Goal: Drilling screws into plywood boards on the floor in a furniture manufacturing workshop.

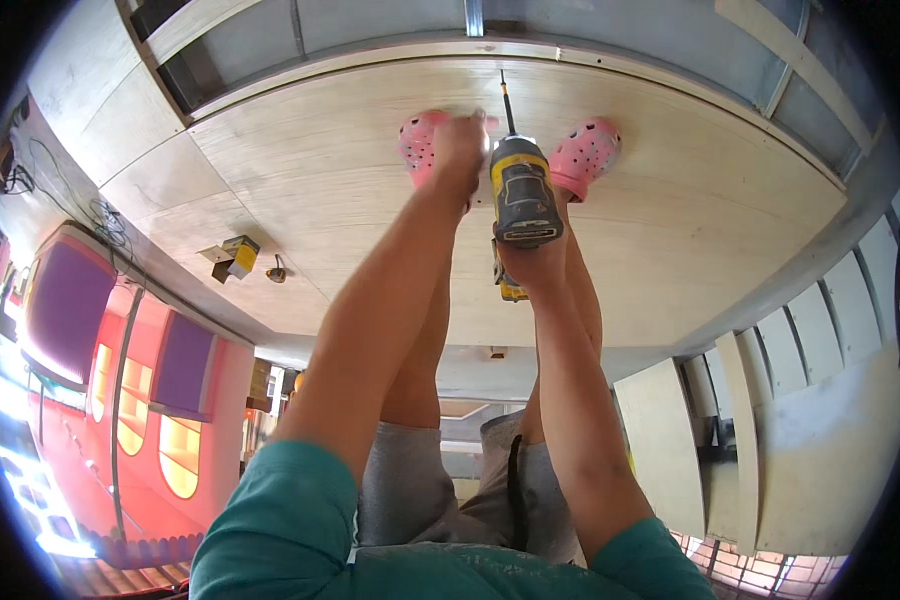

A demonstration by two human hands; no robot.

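Note:
My right hand point(536, 264) grips the handle of a yellow and black cordless drill point(526, 190), whose body hides part of the fingers. A long thin bit point(508, 108) runs from the drill toward the far edge of a pale plywood sheet point(690, 220). Whether the tip touches the wood I cannot tell. My left hand point(458, 148) is closed just left of the drill's front, above the sheet. Its fingers are curled, and anything in them is too small or hidden to make out. My feet, in pink clogs point(587, 152), stand on the plywood on both sides.
A small open yellow and black box point(235, 257) lies left on the plywood, beside a small dark and yellow object point(277, 269). Beyond the far edge is a metal-and-wood frame point(475, 18). Cables point(110, 222) lie far left. Pale boards point(662, 440) stand at the right.

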